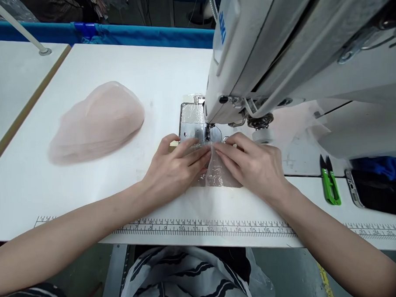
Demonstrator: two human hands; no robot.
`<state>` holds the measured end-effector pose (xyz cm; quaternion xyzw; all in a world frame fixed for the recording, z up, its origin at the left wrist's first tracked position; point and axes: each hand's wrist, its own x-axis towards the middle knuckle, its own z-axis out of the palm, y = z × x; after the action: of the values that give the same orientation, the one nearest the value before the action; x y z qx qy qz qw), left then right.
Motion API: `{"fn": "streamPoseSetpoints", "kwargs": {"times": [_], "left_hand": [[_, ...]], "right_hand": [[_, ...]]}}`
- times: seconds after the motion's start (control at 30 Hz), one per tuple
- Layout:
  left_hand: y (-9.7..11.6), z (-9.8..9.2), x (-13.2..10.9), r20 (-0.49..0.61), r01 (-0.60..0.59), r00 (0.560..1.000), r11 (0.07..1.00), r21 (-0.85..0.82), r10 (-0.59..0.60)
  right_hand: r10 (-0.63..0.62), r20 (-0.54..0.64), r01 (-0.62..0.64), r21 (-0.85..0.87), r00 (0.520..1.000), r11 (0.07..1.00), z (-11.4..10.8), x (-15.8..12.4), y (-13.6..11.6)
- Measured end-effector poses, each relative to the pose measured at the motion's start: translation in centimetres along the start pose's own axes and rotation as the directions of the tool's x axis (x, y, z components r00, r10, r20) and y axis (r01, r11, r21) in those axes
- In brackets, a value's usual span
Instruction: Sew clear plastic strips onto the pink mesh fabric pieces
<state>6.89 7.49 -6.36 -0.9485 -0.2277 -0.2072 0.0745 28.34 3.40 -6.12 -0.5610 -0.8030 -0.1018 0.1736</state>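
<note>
Sewing machine, sheer fabric, fingers on it; snips

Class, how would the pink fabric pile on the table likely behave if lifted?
The fabric pile would probably droop, since its cloth looks thin and sheer. Its edges show separate layers, which might slip apart.

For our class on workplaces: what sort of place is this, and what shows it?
Probably a sewing workroom: there is a sewing machine, sheer fabric in front of its head, and green-handled snips on the table.
</note>
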Motion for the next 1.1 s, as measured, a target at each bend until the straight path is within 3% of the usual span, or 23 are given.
{"fn": "streamPoseSetpoints", "kwargs": {"times": [0.23, 0.47, 0.7, 1.1], "left_hand": [[-0.1, -0.2, 0.3, 0.044, 0.066, 0.997, 0.996, -0.061, -0.064], [0.2, -0.2, 0.4, 0.023, 0.023, 0.999, 0.994, 0.104, -0.026], [0.3, -0.4, 0.7, 0.055, 0.034, 0.997, 0.982, 0.186, -0.045], [0.7, -0.2, 0.8, 0.035, 0.052, 0.998, 0.984, 0.171, -0.059]], "right_hand": [[-0.015, 0.110, 0.029, -0.126, 0.994, 0.992, -0.5, 0.1, -0.7], [-0.009, 0.113, 0.028, -0.164, 0.994, 0.986, -0.2, 0.4, -0.4], [0.081, 0.208, -0.032, -0.228, 0.975, 0.973, -0.4, 0.6, -0.7], [0.046, 0.151, -0.008, -0.238, 0.987, 0.971, -0.3, 0.6, -0.5]]}}
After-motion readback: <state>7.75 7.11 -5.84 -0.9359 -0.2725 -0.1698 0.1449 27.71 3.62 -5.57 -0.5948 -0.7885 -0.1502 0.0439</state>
